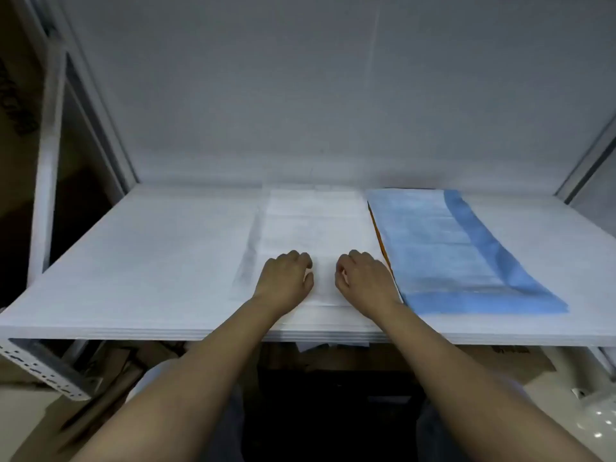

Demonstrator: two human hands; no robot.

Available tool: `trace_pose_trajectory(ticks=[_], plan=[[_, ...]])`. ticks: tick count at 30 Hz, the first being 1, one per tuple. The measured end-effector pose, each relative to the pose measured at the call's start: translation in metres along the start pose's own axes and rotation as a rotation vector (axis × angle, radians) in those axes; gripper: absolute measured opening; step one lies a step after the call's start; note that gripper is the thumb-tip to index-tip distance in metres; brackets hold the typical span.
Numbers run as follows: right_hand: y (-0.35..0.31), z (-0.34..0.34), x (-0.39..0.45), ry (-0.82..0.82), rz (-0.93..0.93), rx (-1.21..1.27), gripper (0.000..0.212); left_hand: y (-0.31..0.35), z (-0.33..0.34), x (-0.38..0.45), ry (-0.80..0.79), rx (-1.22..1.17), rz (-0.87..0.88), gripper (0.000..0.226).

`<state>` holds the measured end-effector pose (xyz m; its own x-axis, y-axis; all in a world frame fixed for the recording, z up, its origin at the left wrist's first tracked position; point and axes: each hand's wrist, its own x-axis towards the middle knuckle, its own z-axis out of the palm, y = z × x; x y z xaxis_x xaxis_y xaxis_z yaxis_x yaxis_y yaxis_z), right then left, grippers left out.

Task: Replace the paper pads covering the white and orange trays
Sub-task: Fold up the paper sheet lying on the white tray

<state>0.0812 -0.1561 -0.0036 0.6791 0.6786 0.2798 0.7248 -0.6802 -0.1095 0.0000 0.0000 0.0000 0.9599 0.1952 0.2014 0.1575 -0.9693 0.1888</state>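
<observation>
We see L hand [285, 278] & R hand [361, 281], fingers curled, resting on white pad [313, 225] mid desk [150, 261]; can't tell if pinching. Blue pad [443, 255] covers orange tray [378, 233] just beside.

Your left hand [285, 278] and right hand [364, 281] are bare: no gloves, rings or watch. Back from the fingers, both forearms run uncovered, no sleeves reaching them. Below, your legs show dark trousers.
</observation>
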Motion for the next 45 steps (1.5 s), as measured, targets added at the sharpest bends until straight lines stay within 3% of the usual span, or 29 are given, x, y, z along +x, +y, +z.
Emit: trace_pose_trajectory(ticks=[3, 7, 8, 11, 13, 16, 19, 24, 26, 30, 35, 40, 45], plan=[[0.005, 0.016, -0.002, -0.138, -0.065, 0.028, 0.04, -0.007, 0.014, -0.003, -0.074, -0.004, 0.049, 0.043], [0.006, 0.027, -0.012, -0.343, -0.101, 0.087, 0.09, -0.015, 0.032, -0.01, -0.19, 0.053, 0.09, 0.055], [0.008, 0.028, -0.014, -0.376, -0.098, 0.106, 0.092, -0.017, 0.034, -0.012, -0.21, 0.06, 0.094, 0.055], [0.011, 0.034, -0.018, -0.401, -0.126, 0.115, 0.067, -0.018, 0.037, -0.019, -0.267, 0.063, 0.093, 0.074], [0.011, 0.036, -0.02, -0.365, -0.144, 0.097, 0.064, -0.018, 0.039, -0.022, -0.263, 0.052, 0.104, 0.094], [0.01, 0.034, -0.019, -0.361, -0.138, 0.096, 0.048, -0.02, 0.042, -0.022, -0.259, 0.054, 0.108, 0.099], [0.009, 0.029, -0.017, -0.309, -0.134, 0.09, 0.041, -0.017, 0.037, -0.023, -0.254, 0.052, 0.099, 0.093], [0.007, 0.023, -0.02, -0.196, -0.148, 0.097, 0.036, -0.017, 0.032, -0.026, -0.095, -0.025, 0.129, 0.048], [0.008, 0.02, -0.023, -0.13, -0.166, 0.101, 0.035, -0.019, 0.029, -0.026, -0.036, -0.031, 0.152, 0.04], [0.011, 0.01, -0.024, -0.141, -0.171, 0.077, 0.038, -0.02, 0.02, -0.026, -0.032, -0.001, 0.09, 0.037], [0.017, 0.001, -0.021, -0.234, -0.1, 0.052, 0.044, -0.025, 0.008, -0.031, -0.006, 0.047, 0.167, 0.028], [0.022, -0.007, -0.025, -0.205, -0.123, 0.055, 0.043, -0.039, -0.007, -0.035, -0.075, 0.183, 0.067, 0.028], [0.04, -0.018, -0.031, -0.192, -0.059, -0.047, 0.04, -0.053, -0.022, -0.041, -0.058, 0.151, -0.012, 0.024]])
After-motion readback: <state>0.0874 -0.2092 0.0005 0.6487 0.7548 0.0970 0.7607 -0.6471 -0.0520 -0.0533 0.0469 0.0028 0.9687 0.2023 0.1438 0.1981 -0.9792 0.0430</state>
